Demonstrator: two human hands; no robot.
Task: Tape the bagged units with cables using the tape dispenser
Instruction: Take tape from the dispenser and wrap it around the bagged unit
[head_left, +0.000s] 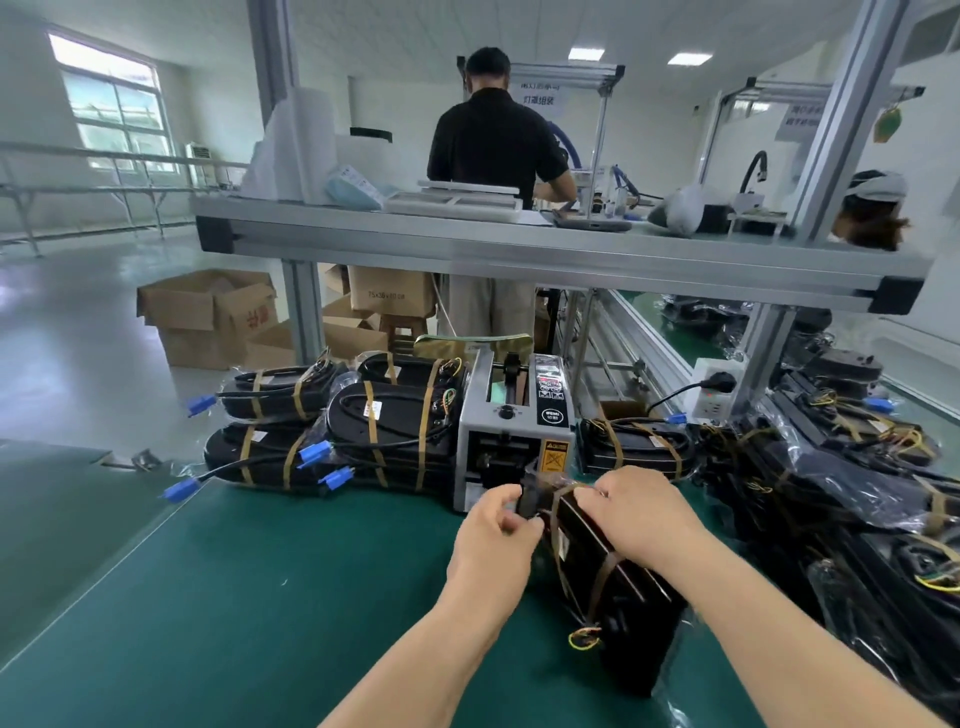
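The left hand (498, 525) pinches the bagged unit (615, 592) at its far end; the right hand (636, 514) grips its top, with the tape dispenser (514, 426) at twelve o'clock.

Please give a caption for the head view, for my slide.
At the tape dispenser, left hand and right hand hold a taped bagged unit.

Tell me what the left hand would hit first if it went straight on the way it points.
The left hand pinches the far end of the bagged unit; straight on, it would probably meet the tape dispenser front just beyond, though the gap's depth is unclear.
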